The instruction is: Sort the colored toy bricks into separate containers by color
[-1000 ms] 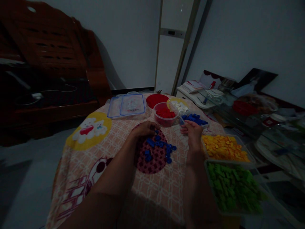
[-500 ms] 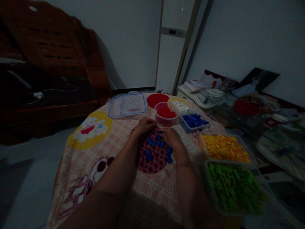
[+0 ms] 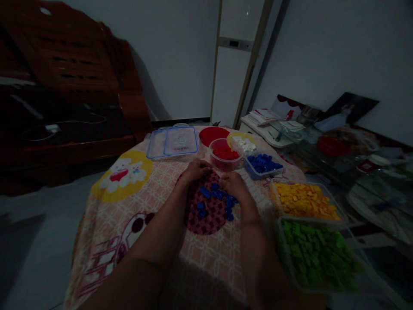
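Note:
Several loose blue toy building bricks (image 3: 204,192) lie on a round dark-red checked patch (image 3: 206,224) of the tablecloth. My left hand (image 3: 198,169) is at the patch's far edge, its fingers curled inward; whatever they hold is hidden. Just right of it, my right hand (image 3: 233,183) is closed, thumb and fingers pinched together beside the blue bricks. The picture is too dark to make out what is in its fingertips. A small gap separates the two hands.
Beyond my hands stand a round tub of red bricks (image 3: 225,162), white bricks (image 3: 245,145), a box of blue bricks (image 3: 263,164) and a red lid (image 3: 213,135). Boxes of yellow (image 3: 305,200) and green bricks (image 3: 318,254) stand right. Clear blue-rimmed lids (image 3: 180,141) lie at back left.
My right hand has shifted slightly right, away from my left hand. The blue piece by its fingertips no longer shows there. My left hand stays nearly still.

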`<state>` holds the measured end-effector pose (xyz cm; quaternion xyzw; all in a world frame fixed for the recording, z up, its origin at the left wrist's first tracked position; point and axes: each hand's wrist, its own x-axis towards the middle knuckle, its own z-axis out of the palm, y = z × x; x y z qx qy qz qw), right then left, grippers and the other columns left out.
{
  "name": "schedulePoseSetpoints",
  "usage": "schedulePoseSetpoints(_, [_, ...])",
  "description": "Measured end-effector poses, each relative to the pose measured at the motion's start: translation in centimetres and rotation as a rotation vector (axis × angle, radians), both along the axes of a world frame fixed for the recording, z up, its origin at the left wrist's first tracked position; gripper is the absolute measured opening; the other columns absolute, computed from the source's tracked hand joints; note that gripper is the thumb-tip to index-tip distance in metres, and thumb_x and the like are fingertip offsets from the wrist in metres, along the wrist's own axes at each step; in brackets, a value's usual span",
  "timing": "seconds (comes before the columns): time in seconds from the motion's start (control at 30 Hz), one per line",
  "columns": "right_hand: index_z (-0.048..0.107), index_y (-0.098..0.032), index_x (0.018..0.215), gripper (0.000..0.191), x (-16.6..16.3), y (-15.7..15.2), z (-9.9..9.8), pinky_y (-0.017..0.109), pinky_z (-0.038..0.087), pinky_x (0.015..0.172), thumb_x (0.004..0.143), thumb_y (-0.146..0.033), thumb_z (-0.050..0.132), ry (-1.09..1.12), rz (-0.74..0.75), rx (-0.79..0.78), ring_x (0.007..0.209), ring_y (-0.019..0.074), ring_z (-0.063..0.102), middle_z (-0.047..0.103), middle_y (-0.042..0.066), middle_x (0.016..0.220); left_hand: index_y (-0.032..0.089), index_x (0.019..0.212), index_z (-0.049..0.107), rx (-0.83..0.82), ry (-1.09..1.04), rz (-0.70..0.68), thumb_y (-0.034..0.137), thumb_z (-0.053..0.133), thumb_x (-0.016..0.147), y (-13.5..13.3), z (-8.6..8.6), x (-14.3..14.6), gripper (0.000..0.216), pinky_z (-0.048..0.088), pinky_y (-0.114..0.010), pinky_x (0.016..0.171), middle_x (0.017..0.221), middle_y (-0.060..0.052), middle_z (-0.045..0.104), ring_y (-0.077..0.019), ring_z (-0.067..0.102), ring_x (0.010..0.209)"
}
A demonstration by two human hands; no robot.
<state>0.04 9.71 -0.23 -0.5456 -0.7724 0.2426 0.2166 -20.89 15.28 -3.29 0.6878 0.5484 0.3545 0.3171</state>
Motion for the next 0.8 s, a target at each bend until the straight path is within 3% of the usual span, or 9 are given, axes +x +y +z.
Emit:
schedulePoseSetpoints(0.07, [0.072, -0.018, 0.072, 0.017, 0.6, 0.2, 0.2, 0.023, 0.045, 0.064, 0.081, -0.025, 0.060, 0.107, -0.068, 0.002, 0.067, 0.0147, 0.064, 0.071, 0.002, 0.070, 0.013, 0.095, 0.079, -0.001, -0.014, 0.006, 0.031, 0.063, 0.075, 0.0, -0.1, 0.0, 0.031, 0.054, -0.029, 0.076, 0.088, -0.007, 0.078, -0.0211, 0.070, 0.078])
schedulePoseSetpoints(0.2, [0.070, -0.017, 0.074, 0.018, 2.2, 0.7, 0.7, 0.021, 0.044, 0.049, 0.077, -0.033, 0.063, 0.420, -0.350, -0.038, 0.051, 0.0130, 0.059, 0.064, 0.000, 0.058, 0.015, 0.094, 0.079, -0.009, -0.015, 0.016, 0.030, 0.062, 0.074, 0.1, -0.3, 0.0, 0.030, 0.054, -0.028, 0.074, 0.087, -0.006, 0.078, -0.0204, 0.069, 0.078])
schedulePoseSetpoints(0.3, [0.070, -0.014, 0.089, 0.028, 3.7, 1.2, 0.8, 0.020, 0.044, 0.041, 0.075, -0.038, 0.063, 0.716, -0.558, 0.016, 0.046, 0.0128, 0.058, 0.063, -0.001, 0.059, 0.015, 0.094, 0.079, -0.017, 0.003, 0.013, 0.029, 0.063, 0.074, 0.2, -0.1, 0.1, 0.030, 0.054, -0.028, 0.074, 0.085, -0.006, 0.078, -0.0200, 0.069, 0.076])
schedulePoseSetpoints(0.4, [0.065, -0.011, 0.113, 0.046, 5.1, 1.8, 0.7, 0.024, 0.055, 0.050, 0.074, -0.035, 0.064, 0.965, -0.697, 0.153, 0.063, 0.0164, 0.068, 0.070, 0.005, 0.077, 0.014, 0.094, 0.079, -0.015, 0.010, 0.010, 0.028, 0.063, 0.073, 0.3, 0.0, 0.1, 0.030, 0.054, -0.029, 0.075, 0.086, -0.006, 0.078, -0.0201, 0.069, 0.076])
schedulePoseSetpoints(0.5, [0.060, -0.010, 0.125, 0.056, 5.8, 2.3, 0.7, 0.031, 0.062, 0.066, 0.074, -0.033, 0.066, 1.080, -0.723, 0.243, 0.086, 0.0205, 0.072, 0.071, 0.013, 0.106, 0.014, 0.096, 0.079, -0.026, 0.002, 0.016, 0.027, 0.062, 0.074, 0.2, -0.1, 0.1, 0.030, 0.054, -0.028, 0.072, 0.084, -0.006, 0.078, -0.0199, 0.069, 0.074])
schedulePoseSetpoints(0.6, [0.061, -0.010, 0.124, 0.058, 5.9, 2.3, 0.7, 0.035, 0.064, 0.072, 0.072, -0.034, 0.067, 1.088, -0.713, 0.252, 0.095, 0.0230, 0.071, 0.068, 0.016, 0.118, 0.014, 0.096, 0.079, -0.017, 0.008, 0.018, 0.027, 0.062, 0.075, 0.2, -0.3, 0.1, 0.030, 0.054, -0.028, 0.072, 0.086, -0.006, 0.078, -0.0199, 0.069, 0.075])
schedulePoseSetpoints(0.7, [0.066, -0.011, 0.118, 0.053, 5.6, 2.0, 0.8, 0.033, 0.063, 0.070, 0.072, -0.036, 0.069, 1.045, -0.657, 0.230, 0.091, 0.0223, 0.072, 0.072, 0.013, 0.111, 0.014, 0.097, 0.078, -0.011, 0.021, -0.004, 0.029, 0.062, 0.075, 0.2, -0.3, 0.0, 0.031, 0.054, -0.028, 0.074, 0.088, -0.007, 0.078, -0.0199, 0.069, 0.076])
schedulePoseSetpoints(0.8, [0.070, -0.012, 0.104, 0.041, 4.8, 1.4, 1.1, 0.026, 0.059, 0.055, 0.073, -0.038, 0.068, 0.945, -0.523, 0.109, 0.067, 0.0169, 0.071, 0.074, 0.007, 0.083, 0.014, 0.099, 0.078, -0.031, 0.009, -0.010, 0.030, 0.061, 0.076, 0.2, -0.3, 0.0, 0.033, 0.054, -0.027, 0.070, 0.084, -0.006, 0.078, -0.0190, 0.068, 0.073])
